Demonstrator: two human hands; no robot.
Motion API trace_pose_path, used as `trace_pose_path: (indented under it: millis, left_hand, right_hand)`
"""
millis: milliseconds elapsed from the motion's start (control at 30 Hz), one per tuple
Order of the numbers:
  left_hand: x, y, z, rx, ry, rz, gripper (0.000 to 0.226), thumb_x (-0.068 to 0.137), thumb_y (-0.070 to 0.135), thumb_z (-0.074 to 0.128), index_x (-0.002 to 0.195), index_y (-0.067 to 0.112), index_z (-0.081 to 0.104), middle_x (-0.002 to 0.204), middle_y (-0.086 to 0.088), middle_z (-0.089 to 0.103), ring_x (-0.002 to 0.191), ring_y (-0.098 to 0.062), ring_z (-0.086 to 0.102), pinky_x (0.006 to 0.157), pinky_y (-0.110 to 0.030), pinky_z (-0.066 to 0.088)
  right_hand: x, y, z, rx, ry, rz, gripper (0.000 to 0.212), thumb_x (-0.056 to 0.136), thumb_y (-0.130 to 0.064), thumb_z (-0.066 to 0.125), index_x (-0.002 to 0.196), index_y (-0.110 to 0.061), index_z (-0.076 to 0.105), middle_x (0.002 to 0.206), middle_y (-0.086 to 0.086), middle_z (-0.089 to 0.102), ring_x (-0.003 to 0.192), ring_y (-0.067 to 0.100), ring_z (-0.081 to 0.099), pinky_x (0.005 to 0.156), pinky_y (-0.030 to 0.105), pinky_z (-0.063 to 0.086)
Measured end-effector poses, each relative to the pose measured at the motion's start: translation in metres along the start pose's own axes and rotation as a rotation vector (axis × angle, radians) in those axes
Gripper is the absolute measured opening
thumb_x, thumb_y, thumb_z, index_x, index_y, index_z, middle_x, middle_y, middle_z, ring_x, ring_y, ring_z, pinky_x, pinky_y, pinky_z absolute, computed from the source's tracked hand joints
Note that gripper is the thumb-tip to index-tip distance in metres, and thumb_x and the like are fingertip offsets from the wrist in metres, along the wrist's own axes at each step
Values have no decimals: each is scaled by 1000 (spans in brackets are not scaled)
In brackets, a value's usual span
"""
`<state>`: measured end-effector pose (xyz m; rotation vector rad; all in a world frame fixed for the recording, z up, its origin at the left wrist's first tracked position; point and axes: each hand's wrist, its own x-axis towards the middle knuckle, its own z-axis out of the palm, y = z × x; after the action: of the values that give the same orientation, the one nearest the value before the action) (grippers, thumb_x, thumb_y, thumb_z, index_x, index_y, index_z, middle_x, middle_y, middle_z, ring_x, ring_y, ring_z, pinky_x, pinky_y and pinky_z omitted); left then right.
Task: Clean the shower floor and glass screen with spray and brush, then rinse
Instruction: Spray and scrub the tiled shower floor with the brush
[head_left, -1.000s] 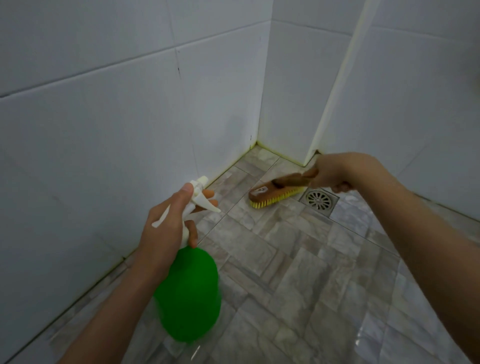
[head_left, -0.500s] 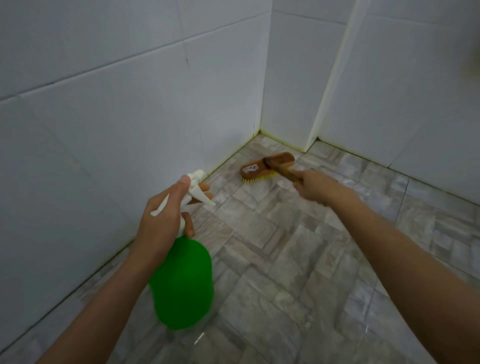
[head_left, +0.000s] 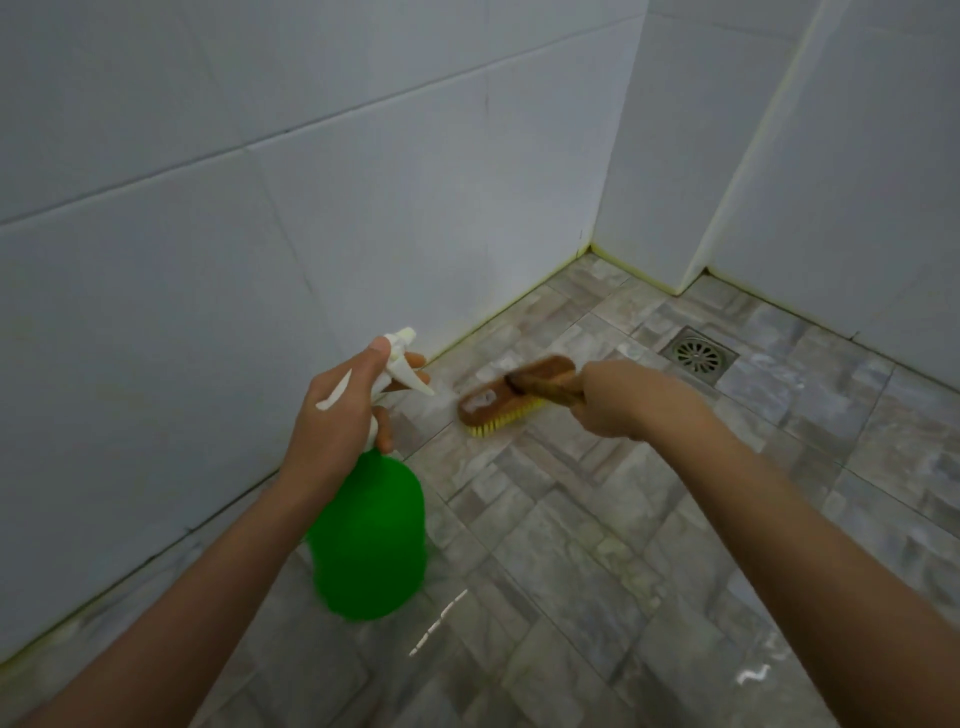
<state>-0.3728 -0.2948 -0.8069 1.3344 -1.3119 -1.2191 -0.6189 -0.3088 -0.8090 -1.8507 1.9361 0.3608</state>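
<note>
My left hand (head_left: 340, 415) grips the white trigger head of a green spray bottle (head_left: 371, 535), held above the grey stone-look shower floor (head_left: 571, 545) with the nozzle pointing right toward the brush. My right hand (head_left: 618, 397) holds the handle of a brown wooden scrub brush (head_left: 506, 397). Its yellow bristles rest on the floor tiles close to the left wall, and white foam sits on its back. No glass screen can be made out.
White tiled walls (head_left: 260, 260) rise on the left and at the back, with yellowed grout along the floor edge. A square metal drain (head_left: 698, 356) lies right of the brush. A wall corner juts out at back right (head_left: 691, 280).
The brush has come back from the far corner toward me along the left wall. The view has shifted, and the drain shows again to the brush's right. The bottle stays in my left hand.
</note>
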Motion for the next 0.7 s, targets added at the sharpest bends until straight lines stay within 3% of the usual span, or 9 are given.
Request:
trace_pose_path:
  millis: [67, 133, 233, 267, 333, 400, 500, 600, 700]
  left_hand:
    - [-5, -1, -11, 4, 27, -15, 37, 103, 38, 41, 103, 19, 73, 102, 0, 77, 37, -17, 43, 48, -27, 42]
    - [-13, -2, -21, 23, 42, -16, 37, 103, 40, 41, 101, 22, 74, 104, 1, 76, 37, -17, 43, 48, -26, 43]
    - [-28, -5, -34, 38, 53, -25, 37, 103, 38, 42, 102, 20, 74, 103, 0, 77, 36, -17, 43, 49, -28, 43]
    - [-32, -5, -37, 37, 52, -31, 38, 103, 38, 42, 105, 17, 74, 103, -1, 77, 35, -17, 43, 49, -28, 43]
    - [-41, -7, -49, 30, 68, -53, 38, 103, 37, 43, 107, 14, 73, 103, -2, 77, 35, -17, 43, 49, -27, 42]
    - [-47, -10, -60, 30, 91, -60, 36, 103, 36, 43, 101, 18, 74, 103, -2, 77, 34, -17, 43, 46, -25, 42]
    - [-58, -16, -69, 79, 99, -72, 36, 100, 42, 47, 105, 19, 74, 106, -2, 76, 33, -17, 45, 46, -23, 41]
    - [-73, -17, -77, 120, 75, -56, 37, 101, 42, 45, 112, 19, 72, 107, 1, 76, 35, -17, 46, 48, -25, 42]
    - [-87, -16, -94, 103, 117, -77, 37, 103, 36, 41, 115, 17, 70, 107, 2, 76, 35, -17, 45, 48, -26, 42]
  right_hand:
    - [-5, -15, 9, -74, 52, -38, 52, 96, -10, 37, 140, -38, 38, 102, 7, 54, 70, 19, 52, 59, 29, 45]
    - [19, -25, 24, 6, 96, -64, 43, 95, -15, 38, 134, -27, 49, 96, 4, 57, 72, 19, 56, 56, 29, 43]
    - [14, -34, 13, -4, 79, -101, 42, 97, -14, 35, 133, -32, 47, 97, 5, 55, 66, 18, 52, 49, 26, 38]
    - [-2, -35, 5, -22, 23, -135, 46, 98, -10, 34, 132, -41, 40, 99, 6, 53, 66, 17, 50, 51, 25, 40]
    - [-34, -41, 2, -86, -62, -136, 50, 100, -7, 33, 142, -34, 36, 110, 11, 54, 72, 18, 51, 60, 25, 46]
    - [-41, -56, 13, -145, -43, -147, 45, 99, -11, 36, 140, -29, 40, 108, 10, 57, 79, 22, 56, 68, 31, 49]
    - [-13, -76, 33, -53, 51, -214, 44, 98, -19, 36, 141, -27, 42, 101, 8, 61, 66, 18, 54, 56, 28, 43]
    - [-25, -83, 19, -121, -45, -235, 49, 100, -12, 35, 144, -33, 35, 104, 10, 60, 58, 15, 48, 49, 26, 41]
    - [-67, -96, 19, -249, -78, -223, 46, 97, -11, 38, 135, -37, 44, 79, -3, 49, 59, 12, 48, 54, 24, 44]
